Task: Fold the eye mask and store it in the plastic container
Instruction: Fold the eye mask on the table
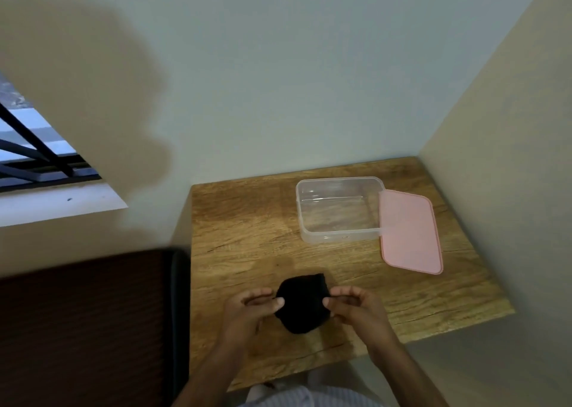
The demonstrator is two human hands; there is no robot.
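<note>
A black eye mask (301, 303) lies folded into a compact rounded shape on the wooden table (241, 236), near its front edge. My left hand (247, 309) pinches the mask's left side between thumb and fingers. My right hand (356, 306) pinches its right side the same way. The clear plastic container (339, 210) stands open and empty at the back of the table. Its pink lid (410, 231) lies flat beside it on the right, one edge touching the container's rim.
Walls close the table in at the back and right. A dark brown piece of furniture (83, 329) stands against the table's left side. A barred window (34, 149) sits at the far left.
</note>
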